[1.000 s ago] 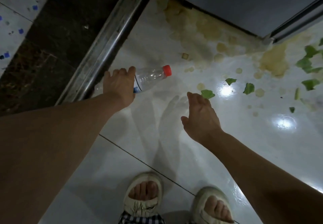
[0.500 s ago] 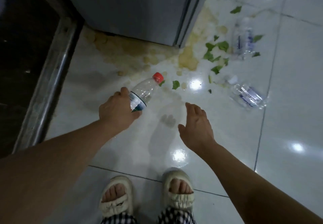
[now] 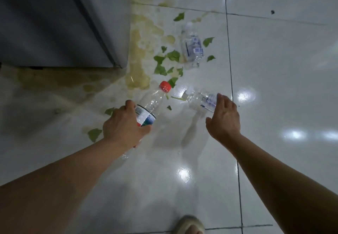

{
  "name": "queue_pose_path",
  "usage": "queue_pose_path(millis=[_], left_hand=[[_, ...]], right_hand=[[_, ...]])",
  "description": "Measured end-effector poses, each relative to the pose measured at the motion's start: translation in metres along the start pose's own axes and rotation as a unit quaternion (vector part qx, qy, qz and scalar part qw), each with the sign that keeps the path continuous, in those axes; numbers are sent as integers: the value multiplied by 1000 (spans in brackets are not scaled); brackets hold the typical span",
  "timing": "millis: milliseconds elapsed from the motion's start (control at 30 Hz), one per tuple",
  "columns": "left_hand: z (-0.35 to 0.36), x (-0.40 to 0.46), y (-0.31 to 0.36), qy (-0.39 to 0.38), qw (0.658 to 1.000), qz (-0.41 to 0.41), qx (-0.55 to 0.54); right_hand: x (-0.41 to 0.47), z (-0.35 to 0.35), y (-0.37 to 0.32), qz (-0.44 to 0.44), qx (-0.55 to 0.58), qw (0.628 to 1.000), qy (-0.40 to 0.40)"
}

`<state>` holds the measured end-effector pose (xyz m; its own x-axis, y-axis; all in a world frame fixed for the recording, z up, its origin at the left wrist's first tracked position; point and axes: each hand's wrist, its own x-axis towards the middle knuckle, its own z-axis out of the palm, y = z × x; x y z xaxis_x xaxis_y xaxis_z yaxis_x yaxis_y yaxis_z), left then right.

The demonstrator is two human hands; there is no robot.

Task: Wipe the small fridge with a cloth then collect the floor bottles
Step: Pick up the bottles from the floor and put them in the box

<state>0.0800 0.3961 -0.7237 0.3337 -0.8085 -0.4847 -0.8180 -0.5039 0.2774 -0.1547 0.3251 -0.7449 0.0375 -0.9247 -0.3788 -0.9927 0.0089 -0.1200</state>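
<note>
Looming at upper left, grey fridge [image 3: 54, 23] on white tiled floor [image 3: 283, 87]; yellowish spill [image 3: 137, 65] and green leaf scraps [image 3: 161, 69] beside its corner. Left hand [image 3: 124, 126] grips red-capped bottle [image 3: 151, 104], fingers curled round its label end. Right hand [image 3: 224, 118], fingers straight, reaches over clear bottle [image 3: 199, 99] lying on the floor; contact unclear. Crumpled bottle [image 3: 192, 48] farther off among leaves.
</note>
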Motion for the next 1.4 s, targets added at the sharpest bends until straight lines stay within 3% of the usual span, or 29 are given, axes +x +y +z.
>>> queue_pose_path(millis=[367, 767, 933, 1167, 1400], left_hand=[[10, 44, 32, -13, 1000, 11, 24], [-96, 2, 134, -15, 999, -47, -1], [-129, 1, 195, -5, 998, -45, -44], [-138, 40, 253, -29, 993, -74, -86], [-110, 110, 302, -47, 981, -148, -114]], right_hand=[[47, 30, 28, 22, -54, 998, -36], [14, -126, 28, 96, 135, 980, -112], [32, -191, 37, 106, 155, 976, -113], [87, -244, 64, 131, 168, 971, -104], [168, -247, 86, 122, 144, 971, -150]])
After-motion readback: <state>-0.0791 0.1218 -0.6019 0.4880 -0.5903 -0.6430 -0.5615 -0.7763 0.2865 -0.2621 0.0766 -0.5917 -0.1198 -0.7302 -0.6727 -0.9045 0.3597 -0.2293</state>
